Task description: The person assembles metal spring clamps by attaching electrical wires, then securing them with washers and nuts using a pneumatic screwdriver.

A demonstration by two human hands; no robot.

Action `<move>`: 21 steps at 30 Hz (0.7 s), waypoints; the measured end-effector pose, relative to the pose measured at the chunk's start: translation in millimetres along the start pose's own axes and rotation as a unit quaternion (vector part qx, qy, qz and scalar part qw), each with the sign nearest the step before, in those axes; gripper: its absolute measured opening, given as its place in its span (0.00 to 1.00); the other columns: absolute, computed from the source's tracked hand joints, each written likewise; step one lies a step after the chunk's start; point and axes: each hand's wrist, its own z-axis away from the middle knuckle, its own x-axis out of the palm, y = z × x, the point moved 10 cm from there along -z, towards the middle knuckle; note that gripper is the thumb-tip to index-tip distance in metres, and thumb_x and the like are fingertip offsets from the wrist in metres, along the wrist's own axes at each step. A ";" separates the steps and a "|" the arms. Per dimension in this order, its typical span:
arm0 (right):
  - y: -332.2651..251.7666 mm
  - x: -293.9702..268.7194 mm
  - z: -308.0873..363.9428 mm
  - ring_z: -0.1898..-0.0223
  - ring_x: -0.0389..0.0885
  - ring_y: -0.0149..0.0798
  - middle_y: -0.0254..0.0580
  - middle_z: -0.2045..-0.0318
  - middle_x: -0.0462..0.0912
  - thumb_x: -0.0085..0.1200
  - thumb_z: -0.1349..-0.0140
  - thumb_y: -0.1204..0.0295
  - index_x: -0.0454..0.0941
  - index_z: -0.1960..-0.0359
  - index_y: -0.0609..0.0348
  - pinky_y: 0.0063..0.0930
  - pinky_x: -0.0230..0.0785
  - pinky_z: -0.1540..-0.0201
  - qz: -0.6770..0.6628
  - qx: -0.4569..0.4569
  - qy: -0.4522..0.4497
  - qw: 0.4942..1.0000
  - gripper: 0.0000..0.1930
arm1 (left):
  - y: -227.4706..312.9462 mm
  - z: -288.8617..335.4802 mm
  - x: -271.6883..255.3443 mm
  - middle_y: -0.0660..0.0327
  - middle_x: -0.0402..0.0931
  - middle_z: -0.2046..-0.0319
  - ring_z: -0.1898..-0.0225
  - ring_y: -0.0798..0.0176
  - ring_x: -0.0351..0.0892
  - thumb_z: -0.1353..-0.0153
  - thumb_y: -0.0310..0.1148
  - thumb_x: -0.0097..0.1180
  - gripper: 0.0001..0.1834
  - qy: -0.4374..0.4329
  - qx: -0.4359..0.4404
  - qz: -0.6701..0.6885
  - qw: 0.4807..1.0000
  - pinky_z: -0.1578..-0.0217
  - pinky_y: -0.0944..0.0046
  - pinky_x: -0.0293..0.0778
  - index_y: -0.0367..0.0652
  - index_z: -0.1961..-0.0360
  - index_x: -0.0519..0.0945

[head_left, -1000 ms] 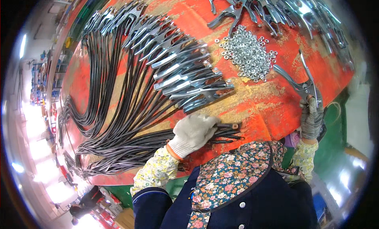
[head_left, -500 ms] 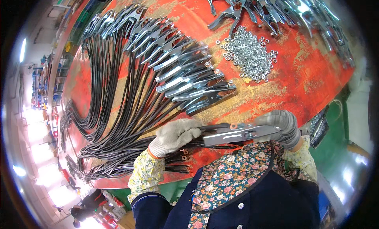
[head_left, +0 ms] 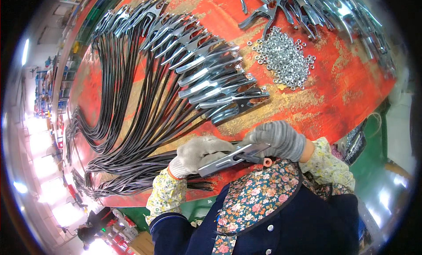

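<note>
Head view: steel spring clamp (head_left: pixel 220 164) at five o'clock; left hand (head_left: pixel 198 155) pinches one end, right hand (head_left: pixel 278 139) curls at the other, exact grip hidden. Best: clamp steady, copper ring lug (head_left: pixel 267 162) in sight.

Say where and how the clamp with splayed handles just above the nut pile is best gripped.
Probably grip the clamp by its handles, coming from the near left: they splay that way over bare tabletop, whereas other clamps crowd its right and the nuts lie just below.
</note>
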 end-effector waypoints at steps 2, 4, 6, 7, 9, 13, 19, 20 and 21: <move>11.3 2.3 2.0 0.64 0.82 0.42 0.38 0.65 0.81 0.68 0.54 0.58 0.79 0.55 0.50 0.31 0.74 0.62 -0.069 0.031 0.019 0.997 0.23 | -0.9 3.4 -5.6 0.54 0.81 0.60 0.58 0.53 0.80 0.37 0.34 0.54 0.15 0.019 0.001 0.007 1.000 0.57 0.58 0.74 0.42 0.51 0.80; 22.2 -3.3 8.9 0.60 0.83 0.37 0.39 0.60 0.83 0.68 0.50 0.62 0.78 0.53 0.53 0.29 0.74 0.58 -0.280 0.094 0.059 0.954 0.23 | -15.9 15.7 -13.0 0.54 0.81 0.58 0.56 0.51 0.80 0.37 0.36 0.54 0.15 0.043 -0.039 0.009 0.998 0.55 0.58 0.74 0.40 0.52 0.80; 37.6 -1.9 18.5 0.58 0.83 0.34 0.39 0.57 0.83 0.68 0.48 0.63 0.77 0.51 0.55 0.28 0.74 0.56 -0.313 0.171 0.060 0.932 0.23 | -12.9 27.3 -24.7 0.54 0.82 0.57 0.55 0.52 0.80 0.40 0.34 0.57 0.15 0.123 -0.020 -0.020 0.992 0.54 0.59 0.74 0.40 0.54 0.81; 52.4 2.2 27.9 0.56 0.82 0.31 0.39 0.55 0.83 0.67 0.47 0.64 0.76 0.49 0.56 0.26 0.74 0.55 -0.346 0.247 0.064 0.903 0.24 | -18.4 30.6 -26.4 0.54 0.82 0.58 0.55 0.52 0.81 0.41 0.33 0.58 0.15 0.153 -0.045 -0.014 0.987 0.54 0.59 0.74 0.39 0.55 0.81; 44.5 -3.7 24.9 0.53 0.81 0.30 0.39 0.53 0.82 0.66 0.45 0.69 0.73 0.45 0.57 0.26 0.75 0.53 -0.382 0.172 0.071 0.905 0.26 | -18.1 30.3 -27.2 0.54 0.83 0.59 0.57 0.53 0.81 0.44 0.35 0.59 0.16 0.189 -0.033 -0.029 0.981 0.55 0.59 0.74 0.38 0.57 0.82; 50.7 9.4 29.5 0.52 0.79 0.32 0.38 0.54 0.82 0.66 0.46 0.77 0.72 0.44 0.58 0.27 0.74 0.51 -0.472 0.220 0.086 0.849 0.26 | -12.0 36.6 -32.4 0.55 0.84 0.61 0.59 0.54 0.82 0.50 0.32 0.64 0.16 0.264 -0.015 -0.077 0.961 0.56 0.60 0.75 0.37 0.60 0.83; 43.5 -5.7 28.5 0.57 0.79 0.27 0.36 0.58 0.82 0.57 0.36 0.69 0.75 0.47 0.60 0.22 0.73 0.54 -0.501 0.171 0.110 0.841 0.17 | -6.6 37.6 -29.2 0.55 0.83 0.62 0.61 0.51 0.82 0.55 0.28 0.65 0.18 0.272 -0.013 -0.131 0.953 0.58 0.60 0.76 0.41 0.58 0.83; 48.2 -2.8 29.5 0.57 0.79 0.27 0.36 0.59 0.82 0.55 0.34 0.65 0.75 0.47 0.59 0.21 0.73 0.55 -0.443 0.205 0.105 0.867 0.17 | -4.9 38.1 -29.1 0.55 0.83 0.62 0.61 0.51 0.82 0.55 0.28 0.65 0.18 0.271 -0.013 -0.131 0.953 0.58 0.60 0.76 0.41 0.58 0.83; 53.0 -0.9 31.3 0.58 0.79 0.26 0.35 0.60 0.82 0.52 0.33 0.62 0.75 0.47 0.59 0.20 0.73 0.57 -0.382 0.239 0.100 0.887 0.18 | -6.5 37.4 -27.4 0.55 0.83 0.62 0.60 0.51 0.82 0.55 0.27 0.65 0.19 0.260 -0.029 -0.125 0.957 0.58 0.60 0.76 0.41 0.58 0.83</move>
